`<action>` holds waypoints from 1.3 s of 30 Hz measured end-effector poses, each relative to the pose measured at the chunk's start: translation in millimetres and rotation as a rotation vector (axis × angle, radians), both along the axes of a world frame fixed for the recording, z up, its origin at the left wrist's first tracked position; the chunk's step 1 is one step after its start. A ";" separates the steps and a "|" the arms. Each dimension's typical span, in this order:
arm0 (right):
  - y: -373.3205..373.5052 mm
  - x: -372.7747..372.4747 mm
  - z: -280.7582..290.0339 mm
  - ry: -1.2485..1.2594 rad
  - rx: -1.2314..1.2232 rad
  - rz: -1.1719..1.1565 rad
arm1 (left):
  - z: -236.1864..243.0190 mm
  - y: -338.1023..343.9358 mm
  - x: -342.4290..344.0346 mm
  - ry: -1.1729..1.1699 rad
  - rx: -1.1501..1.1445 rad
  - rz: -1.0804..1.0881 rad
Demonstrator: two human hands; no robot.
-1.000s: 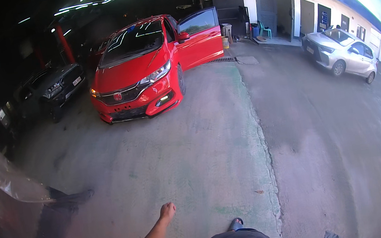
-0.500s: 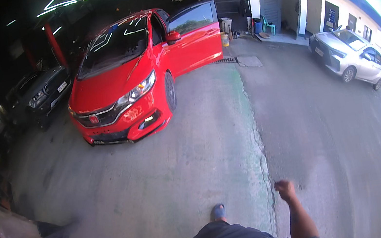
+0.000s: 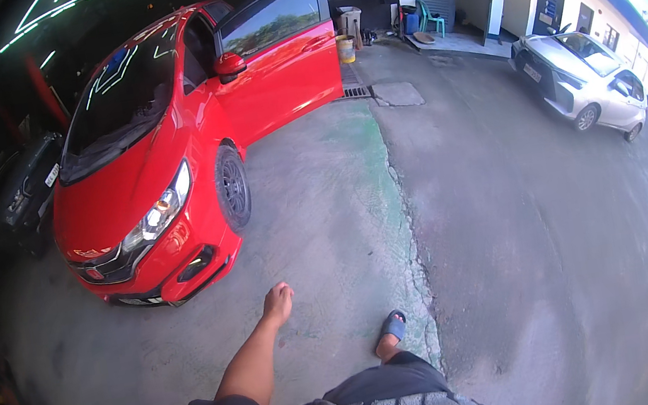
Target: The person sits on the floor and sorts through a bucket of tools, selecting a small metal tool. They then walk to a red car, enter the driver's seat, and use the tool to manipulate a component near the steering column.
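Ahead at approx 11 o'clock, red hatchback (image 3: 158, 160) is sitting nose-toward the walker, driver door (image 3: 283, 66) open at 12. Left hand (image 3: 279, 303) is swinging nearest it, empty, fingers loosely curled. Right hand isn't showing.

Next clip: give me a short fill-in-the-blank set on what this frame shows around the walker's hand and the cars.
1. The red car has its door standing ____.
2. The left hand swings forward holding ____.
3. The foot ahead of the person wears a ____ slipper.
4. The car parked at the far right is ____ in colour.

Missing words: open; nothing; blue; white
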State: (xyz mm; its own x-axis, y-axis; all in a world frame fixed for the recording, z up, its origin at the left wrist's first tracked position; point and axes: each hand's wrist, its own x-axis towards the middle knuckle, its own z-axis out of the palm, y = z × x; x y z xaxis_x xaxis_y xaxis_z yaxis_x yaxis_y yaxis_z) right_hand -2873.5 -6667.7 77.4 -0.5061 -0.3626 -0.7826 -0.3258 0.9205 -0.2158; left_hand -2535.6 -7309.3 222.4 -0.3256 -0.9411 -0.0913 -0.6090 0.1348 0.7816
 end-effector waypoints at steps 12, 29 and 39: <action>-763.3 -547.0 92.1 0.247 -0.744 -0.011 | -164.5 -208.6 -137.9 -0.904 0.607 -0.447; -1218.5 -824.6 44.6 0.026 -0.013 0.125 | -22.4 -1123.2 -717.9 -0.204 0.173 0.179; -1718.6 -1289.8 2.6 0.246 -0.288 0.333 | -98.1 -1351.9 -944.9 -0.524 0.625 -0.051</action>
State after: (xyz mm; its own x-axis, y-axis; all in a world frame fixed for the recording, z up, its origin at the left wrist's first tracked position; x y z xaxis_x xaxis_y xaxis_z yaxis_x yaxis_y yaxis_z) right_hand -4163.3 -8386.2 80.1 -0.4830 -0.7194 -0.4991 -0.6649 0.6722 -0.3255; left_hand -3480.4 -8661.2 124.4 -0.1359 -0.6511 -0.7467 -0.9214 -0.1940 0.3368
